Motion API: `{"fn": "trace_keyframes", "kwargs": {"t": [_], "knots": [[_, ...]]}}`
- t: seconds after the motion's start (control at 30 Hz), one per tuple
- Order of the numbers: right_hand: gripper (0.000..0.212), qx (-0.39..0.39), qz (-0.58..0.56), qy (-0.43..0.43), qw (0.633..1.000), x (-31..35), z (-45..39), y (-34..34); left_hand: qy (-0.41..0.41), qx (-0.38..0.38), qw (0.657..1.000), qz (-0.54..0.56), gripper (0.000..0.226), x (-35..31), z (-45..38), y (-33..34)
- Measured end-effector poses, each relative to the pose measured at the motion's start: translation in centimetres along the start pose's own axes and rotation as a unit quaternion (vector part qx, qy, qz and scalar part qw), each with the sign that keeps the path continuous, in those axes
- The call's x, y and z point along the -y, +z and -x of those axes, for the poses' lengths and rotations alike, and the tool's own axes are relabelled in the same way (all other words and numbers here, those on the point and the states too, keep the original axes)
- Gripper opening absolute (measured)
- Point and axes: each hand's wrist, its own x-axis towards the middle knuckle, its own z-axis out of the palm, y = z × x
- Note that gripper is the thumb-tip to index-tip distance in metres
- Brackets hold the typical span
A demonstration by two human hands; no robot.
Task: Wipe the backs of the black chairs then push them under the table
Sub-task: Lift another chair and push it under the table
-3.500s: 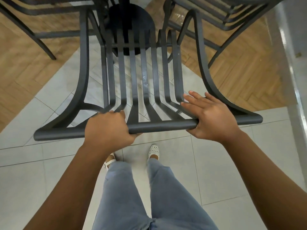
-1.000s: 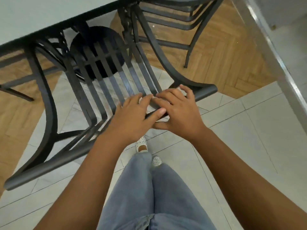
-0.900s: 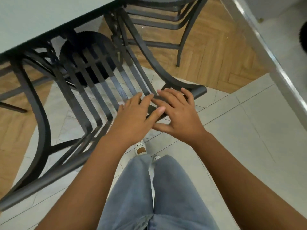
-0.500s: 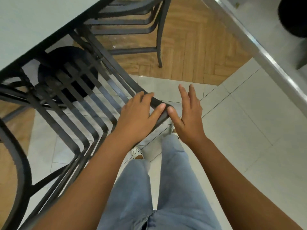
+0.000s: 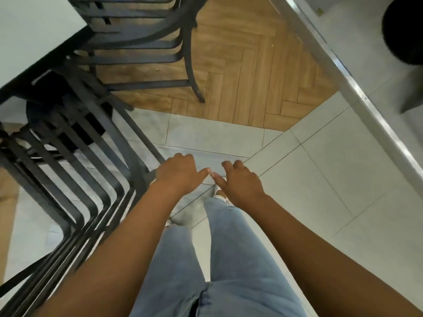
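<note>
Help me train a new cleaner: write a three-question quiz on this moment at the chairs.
1. True or false: the right hand grips the near chair.
2. What kind of floor does the far chair's visible leg stand on? A) wood herringbone B) grey tile C) carpet
3. Fill in: the near chair's slats run in under the edge of the ____.

Key: 1 false, as it hangs over the tiles holding nothing. 2 A. 3 table.
</note>
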Motion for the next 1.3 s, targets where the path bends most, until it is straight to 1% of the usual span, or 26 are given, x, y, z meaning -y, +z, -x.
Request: {"fn": "trace_keyframes", "kwargs": {"t": [0.07, 0.1, 0.17, 0.23, 0.27, 0.3, 0.37, 0.43, 0.5, 0.53, 0.6, 0.67, 0.73, 0.8, 0.83, 0.93, 0.97, 1.03, 1.07, 1.13, 1.23, 1.3], "knots": [[0.052, -0.040, -0.011, -0.010, 0.999, -1.3, -1.0, -1.4, 0.002, -0.064, 0.998, 0.017, 0.053, -1.6, -1.1, -0.1], [0.049, -0.055, -0.011, -0.018, 0.998, -1.9, -1.6, -2.0, 0.004, -0.086, 0.996, 0.032, 0.050, -2.4, -1.5, -0.2], [0.044, -0.076, -0.008, -0.029, 0.997, -2.8, -2.7, -3.0, 0.005, -0.127, 0.991, 0.051, 0.051, -3.7, -2.4, -0.4], [0.041, -0.081, -0.007, -0.032, 0.996, -3.6, -3.9, -3.9, 0.002, -0.144, 0.987, 0.076, 0.049, -4.5, -3.5, -0.7], [0.041, -0.071, -0.008, -0.031, 0.997, -4.0, -4.5, -4.4, 0.002, -0.129, 0.986, 0.102, 0.046, -4.8, -4.2, -0.9], [0.043, -0.048, -0.007, -0.024, 0.999, -4.3, -5.1, -4.7, 0.000, -0.091, 0.988, 0.123, 0.047, -5.1, -4.8, -1.1], [0.059, 0.024, 0.004, -0.002, 1.000, -4.9, -6.3, -5.5, -0.008, 0.005, 0.993, 0.115, 0.069, -5.6, -6.1, -1.7], [0.078, 0.078, 0.019, 0.002, 0.997, -5.3, -7.6, -6.2, -0.025, 0.046, 0.994, 0.094, 0.088, -6.1, -7.3, -2.7], [0.089, 0.098, 0.025, -0.002, 0.995, -5.6, -9.1, -7.2, -0.037, 0.047, 0.994, 0.092, 0.096, -6.6, -8.3, -4.0], [0.091, 0.101, 0.028, -0.006, 0.995, -5.8, -9.9, -7.6, -0.038, 0.041, 0.994, 0.090, 0.097, -6.9, -8.8, -4.7], [0.090, 0.099, 0.031, -0.013, 0.995, -6.0, -11.4, -8.9, -0.036, 0.028, 0.994, 0.098, 0.094, -7.4, -9.9, -6.2], [0.085, 0.091, 0.027, -0.018, 0.995, -6.0, -13.0, -10.7, -0.037, 0.000, 0.989, 0.145, 0.087, -7.8, -10.8, -8.1], [0.081, 0.083, 0.025, -0.024, 0.996, -5.9, -14.6, -12.8, -0.050, -0.059, 0.974, 0.213, 0.081, -8.5, -11.5, -10.3], [0.079, 0.067, 0.009, -0.022, 0.997, -5.7, -16.3, -14.9, -0.060, -0.126, 0.957, 0.256, 0.077, -9.3, -12.0, -12.6], [0.078, 0.057, 0.001, -0.021, 0.998, -5.6, -17.2, -15.9, -0.062, -0.148, 0.950, 0.270, 0.075, -9.5, -12.2, -13.7], [0.074, 0.043, -0.017, -0.011, 0.999, -5.4, -19.5, -18.6, -0.064, -0.179, 0.929, 0.318, 0.067, -10.1, -13.1, -16.9], [0.073, 0.043, -0.019, -0.009, 0.999, -5.3, -20.1, -19.3, -0.062, -0.198, 0.914, 0.349, 0.064, -10.3, -13.2, -17.8], [0.070, 0.041, -0.019, -0.010, 0.999, -5.3, -21.5, -20.9, -0.049, -0.261, 0.870, 0.415, 0.058, -10.7, -13.2, -19.5], [0.069, 0.040, -0.019, -0.011, 0.999, -5.5, -22.2, -21.6, -0.041, -0.297, 0.847, 0.439, 0.057, -10.9, -13.0, -20.4], [0.066, 0.043, -0.018, -0.014, 0.999, -5.7, -23.5, -23.1, -0.030, -0.348, 0.813, 0.466, 0.057, -11.6, -12.8, -22.2], [0.065, 0.063, -0.012, -0.029, 0.998, -6.1, -25.5, -25.1, -0.027, -0.381, 0.772, 0.508, 0.059, -12.7, -13.0, -24.9], [0.066, 0.079, 0.003, -0.046, 0.996, -6.4, -26.8, -26.5, -0.035, -0.389, 0.757, 0.524, 0.058, -13.5, -13.5, -26.5]]}}
